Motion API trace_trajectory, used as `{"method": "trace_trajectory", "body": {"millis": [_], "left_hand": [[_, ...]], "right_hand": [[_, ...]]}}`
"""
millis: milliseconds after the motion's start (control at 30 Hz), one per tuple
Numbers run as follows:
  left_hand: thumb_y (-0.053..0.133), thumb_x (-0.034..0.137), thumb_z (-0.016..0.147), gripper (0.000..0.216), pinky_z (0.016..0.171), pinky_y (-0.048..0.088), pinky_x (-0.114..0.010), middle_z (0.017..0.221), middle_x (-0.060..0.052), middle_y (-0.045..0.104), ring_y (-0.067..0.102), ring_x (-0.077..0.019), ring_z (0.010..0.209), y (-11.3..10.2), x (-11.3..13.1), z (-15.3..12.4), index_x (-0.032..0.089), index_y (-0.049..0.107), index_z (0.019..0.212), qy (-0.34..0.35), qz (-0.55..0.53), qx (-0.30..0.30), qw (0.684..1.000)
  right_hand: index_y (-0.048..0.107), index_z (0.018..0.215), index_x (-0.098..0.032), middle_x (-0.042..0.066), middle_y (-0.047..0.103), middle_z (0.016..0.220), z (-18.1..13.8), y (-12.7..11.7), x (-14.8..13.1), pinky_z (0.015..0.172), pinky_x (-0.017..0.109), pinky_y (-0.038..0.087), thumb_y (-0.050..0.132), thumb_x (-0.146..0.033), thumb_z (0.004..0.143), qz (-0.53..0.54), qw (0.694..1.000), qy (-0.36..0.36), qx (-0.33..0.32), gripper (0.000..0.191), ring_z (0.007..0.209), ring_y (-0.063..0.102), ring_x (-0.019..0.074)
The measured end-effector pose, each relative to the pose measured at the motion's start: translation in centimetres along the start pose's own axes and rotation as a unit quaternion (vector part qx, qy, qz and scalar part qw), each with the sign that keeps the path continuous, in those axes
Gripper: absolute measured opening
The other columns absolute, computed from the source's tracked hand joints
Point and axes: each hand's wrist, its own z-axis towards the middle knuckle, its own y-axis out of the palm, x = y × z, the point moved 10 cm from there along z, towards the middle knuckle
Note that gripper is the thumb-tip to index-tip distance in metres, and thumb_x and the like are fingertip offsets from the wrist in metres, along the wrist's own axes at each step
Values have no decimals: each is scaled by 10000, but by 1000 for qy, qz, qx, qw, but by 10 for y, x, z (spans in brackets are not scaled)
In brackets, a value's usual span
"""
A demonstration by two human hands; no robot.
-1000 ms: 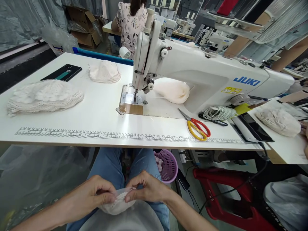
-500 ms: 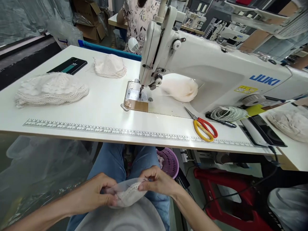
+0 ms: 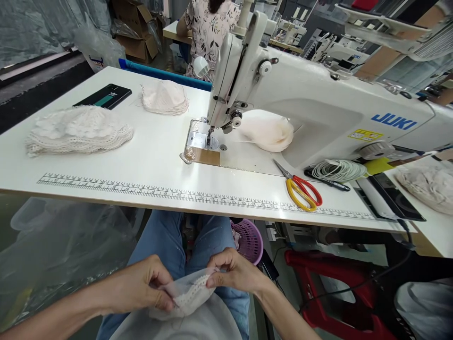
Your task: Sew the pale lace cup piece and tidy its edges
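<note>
Over my lap, both hands stretch a piece of sheer white fabric [image 3: 196,302] with a strip of scalloped lace along it. My left hand [image 3: 152,285] is closed on its left end, thumb on top. At the other end, my right hand [image 3: 230,271] pinches the edge between thumb and fingers. More white cloth [image 3: 177,327] drapes across my jeans below. The sewing machine [image 3: 300,89] stands on the table [image 3: 148,163] in front of me, with a bundle of cream sheer fabric [image 3: 271,132] beneath its arm.
A lace-edged stack [image 3: 79,130], a smaller cloth stack [image 3: 165,97] and a phone [image 3: 106,96] occupy the table's left. Scissors [image 3: 300,189] and a coil of cord [image 3: 338,170] lie right. Under the table edge are a purple basket [image 3: 249,241] and red stool [image 3: 332,288]. A person [image 3: 212,33] sits beyond.
My left hand's hold on the fabric has shifted slightly, and the lace strip tilts more steeply toward my right hand. The whole view has moved a little.
</note>
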Motion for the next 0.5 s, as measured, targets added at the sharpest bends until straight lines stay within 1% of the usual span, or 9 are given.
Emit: {"method": "trace_trajectory", "body": {"millis": [100, 133, 200, 267, 300, 400, 500], "left_hand": [[706, 268, 635, 165, 543, 279, -226, 502, 31, 487, 338, -116, 565, -2, 0, -2, 209, 808, 751, -4, -8, -7, 1000], [710, 262, 633, 155, 539, 273, -227, 488, 36, 473, 323, -112, 555, -3, 0, -3, 214, 808, 744, -5, -4, -10, 1000], [710, 262, 633, 126, 524, 246, -229, 462, 51, 400, 273, -101, 533, -6, 2, -5, 211, 805, 698, -4, 12, -12, 1000], [731, 272, 612, 102, 515, 214, -231, 485, 58, 351, 257, -99, 539, -7, 4, -4, 192, 787, 643, -3, 27, -11, 1000], [748, 277, 598, 102, 516, 202, -231, 512, 56, 351, 270, -103, 554, -7, 5, -3, 183, 773, 627, -2, 33, -5, 999], [748, 287, 606, 129, 520, 183, -238, 541, 53, 332, 285, -110, 576, -7, 9, 2, 168, 720, 563, 0, 51, 18, 999], [678, 297, 659, 216, 511, 170, -247, 513, 58, 263, 234, -101, 542, -6, 9, 6, 165, 672, 488, 7, 60, 25, 998]], "right_hand": [[740, 737, -113, 19, 662, 660, 0, 0, 1, 610, 213, 452, 817, -458, 621, -10, 1000, -2, -7, 372, 587, 569, 94], [740, 736, -112, 20, 660, 659, 1, 2, 1, 606, 212, 450, 814, -468, 621, -13, 1000, -3, -10, 382, 584, 566, 94], [739, 739, -111, 21, 657, 662, 3, 5, 0, 607, 216, 452, 801, -500, 623, -16, 1000, -6, -17, 411, 593, 567, 99], [739, 745, -114, 19, 653, 668, 5, 9, -2, 612, 217, 453, 790, -526, 624, -20, 1000, -11, -19, 433, 609, 566, 104], [739, 746, -115, 17, 651, 671, 6, 10, -4, 611, 214, 450, 788, -530, 624, -23, 999, -14, -18, 435, 614, 561, 103], [744, 757, -114, 9, 642, 662, 7, 12, -12, 577, 197, 423, 786, -516, 639, -50, 998, -28, -12, 421, 596, 530, 93], [747, 771, -111, 6, 633, 643, 4, 11, -21, 553, 194, 409, 767, -528, 657, -82, 996, -45, -5, 433, 571, 511, 91]]}}
